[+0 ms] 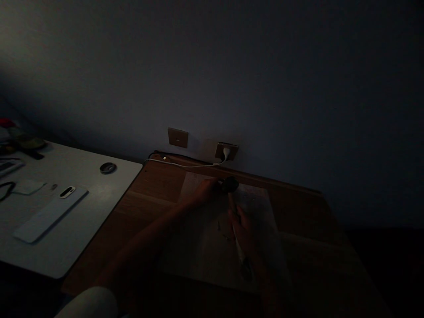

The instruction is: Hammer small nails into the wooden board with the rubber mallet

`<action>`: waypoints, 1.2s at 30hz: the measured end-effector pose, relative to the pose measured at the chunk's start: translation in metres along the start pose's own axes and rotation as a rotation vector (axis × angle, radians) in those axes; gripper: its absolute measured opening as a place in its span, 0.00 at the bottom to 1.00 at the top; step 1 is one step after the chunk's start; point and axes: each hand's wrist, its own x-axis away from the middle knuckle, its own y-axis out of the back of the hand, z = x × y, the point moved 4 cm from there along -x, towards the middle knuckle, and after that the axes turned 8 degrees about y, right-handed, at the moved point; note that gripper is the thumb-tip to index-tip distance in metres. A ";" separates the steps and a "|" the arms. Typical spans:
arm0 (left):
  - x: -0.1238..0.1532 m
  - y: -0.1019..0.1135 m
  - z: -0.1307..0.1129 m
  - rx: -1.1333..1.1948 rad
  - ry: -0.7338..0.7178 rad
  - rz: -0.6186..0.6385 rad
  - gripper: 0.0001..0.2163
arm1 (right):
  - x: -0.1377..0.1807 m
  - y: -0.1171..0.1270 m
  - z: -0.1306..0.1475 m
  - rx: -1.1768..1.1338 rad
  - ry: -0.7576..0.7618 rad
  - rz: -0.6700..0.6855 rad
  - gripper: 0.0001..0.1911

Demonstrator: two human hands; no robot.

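Note:
My right hand (242, 229) is wrapped round the wooden handle of a hammer (230, 184); its dark, broad head points toward the wall. Close beside the head, my left hand (208, 191) has its fingers drawn together near the board, and what they pinch is lost in shadow. Under both hands lies a pale flat board (198, 247). Two small thin metal pieces, possibly nails (225, 237), rest on it between my arms. The dim light hides fine detail.
A wooden table (145, 185) carries the board. To the left, a white table (99, 194) holds a phone (53, 214), a tape roll (107, 168) and blurred items. A white cable (185, 166) runs along the back edge to a plug (226, 152) in the wall socket.

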 end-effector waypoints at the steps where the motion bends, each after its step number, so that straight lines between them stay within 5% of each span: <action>1: 0.003 0.003 0.000 -0.029 -0.015 -0.005 0.21 | 0.001 0.001 -0.001 0.004 -0.002 -0.003 0.26; 5: 0.033 0.014 -0.011 -0.143 -0.183 0.021 0.15 | 0.011 0.007 -0.009 -0.026 -0.052 -0.002 0.28; 10: 0.098 0.000 -0.040 -0.419 -0.791 0.147 0.10 | 0.025 0.018 -0.018 -0.068 -0.169 -0.068 0.32; 13: 0.117 -0.013 -0.045 -0.466 -0.876 0.198 0.06 | 0.030 0.019 -0.016 -0.075 -0.163 -0.054 0.30; 19: 0.106 -0.012 -0.040 -0.368 -0.730 0.299 0.07 | 0.033 0.020 -0.021 -0.078 -0.153 -0.050 0.31; 23: 0.068 0.007 -0.021 -0.105 -0.397 0.135 0.08 | 0.030 0.024 -0.024 -0.032 -0.105 -0.101 0.30; 28: 0.023 0.018 0.007 -0.067 -0.103 -0.089 0.13 | 0.028 0.024 -0.026 -0.001 -0.098 -0.076 0.30; 36: 0.012 0.016 0.012 -0.075 -0.021 -0.066 0.13 | 0.027 0.022 -0.017 0.007 -0.058 -0.054 0.30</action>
